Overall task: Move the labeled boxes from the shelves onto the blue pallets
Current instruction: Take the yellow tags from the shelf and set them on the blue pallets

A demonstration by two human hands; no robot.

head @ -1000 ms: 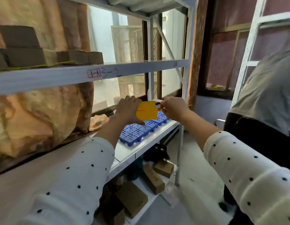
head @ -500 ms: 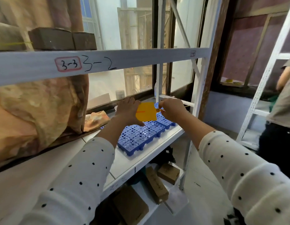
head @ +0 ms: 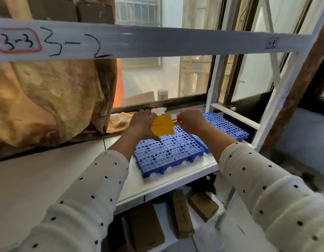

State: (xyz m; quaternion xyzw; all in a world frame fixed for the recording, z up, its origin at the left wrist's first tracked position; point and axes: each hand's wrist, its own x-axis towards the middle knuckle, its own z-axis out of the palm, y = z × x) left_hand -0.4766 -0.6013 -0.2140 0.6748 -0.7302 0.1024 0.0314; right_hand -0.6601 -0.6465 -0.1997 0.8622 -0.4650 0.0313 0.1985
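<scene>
Both arms reach forward over the white shelf (head: 175, 180), sleeves cream with small dark dots; the left hand (head: 142, 122) lies knuckles-up with the fingers curled along the left edge of a yellow tag (head: 163, 127), thumb stretched down toward the near blue pallet (head: 168, 155); the right hand (head: 189, 120) is bent at the wrist and pinches a small stub at the tag's right edge between thumb and forefinger; so each hand grasps the tag, one on either side, and holds it upright just above the pallet's far end. The tag is flat, rounded at its lower left corner, with a short red mark across its face.

Two blue perforated pallets lie on the shelf, the second pallet (head: 228, 127) beside and beyond the first, toward the window and the white upright; neither carries a box. Brown cardboard boxes (head: 146, 228) lie on the lower shelf beneath, several at differing angles; two more brown boxes (head: 95, 12) sit side by side on the shelf above, whose white front rail (head: 157, 41) bears a red-framed label (head: 17, 40) reading 3-3 and handwritten 3-2 next to it.

A crumpled orange-tan curtain (head: 48, 97) hangs at the left behind the shelf, its lower end resting near the left hand; behind it all runs a dark-framed window (head: 164, 104) with pale daylight, a barred window across the way; the frame is blurred at the edges.
</scene>
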